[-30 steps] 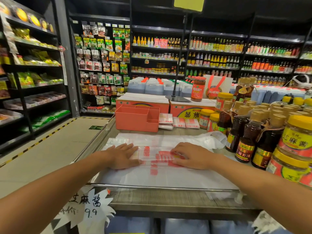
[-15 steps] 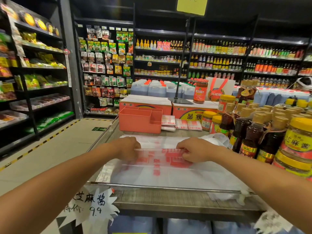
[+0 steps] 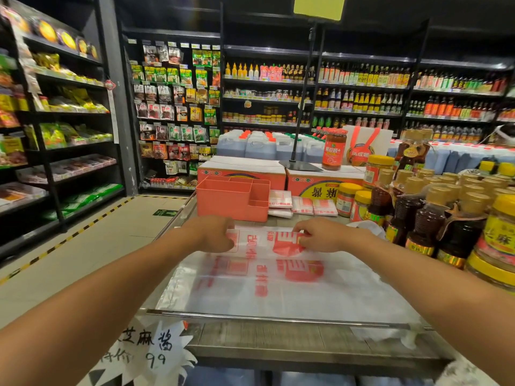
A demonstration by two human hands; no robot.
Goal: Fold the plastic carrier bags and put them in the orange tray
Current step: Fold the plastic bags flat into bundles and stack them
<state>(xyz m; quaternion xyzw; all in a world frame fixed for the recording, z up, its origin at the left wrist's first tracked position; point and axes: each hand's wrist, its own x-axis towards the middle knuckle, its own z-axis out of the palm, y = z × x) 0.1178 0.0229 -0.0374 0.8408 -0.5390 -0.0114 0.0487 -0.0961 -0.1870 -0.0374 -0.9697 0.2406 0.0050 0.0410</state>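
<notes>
arms extended; left hand, right hand pinching bag

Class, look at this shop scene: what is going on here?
A person is working on a white plastic carrier bag with red print, spread on a metal table. The left hand and right hand both pinch its far edge. The orange tray stands just beyond, with what look like folded bags beside it.

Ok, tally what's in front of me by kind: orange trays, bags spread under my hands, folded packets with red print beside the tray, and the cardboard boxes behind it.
orange tray: 1
spread bag: 1
folded packets with red print: 3
cardboard boxes: 2
Total: 7
</notes>
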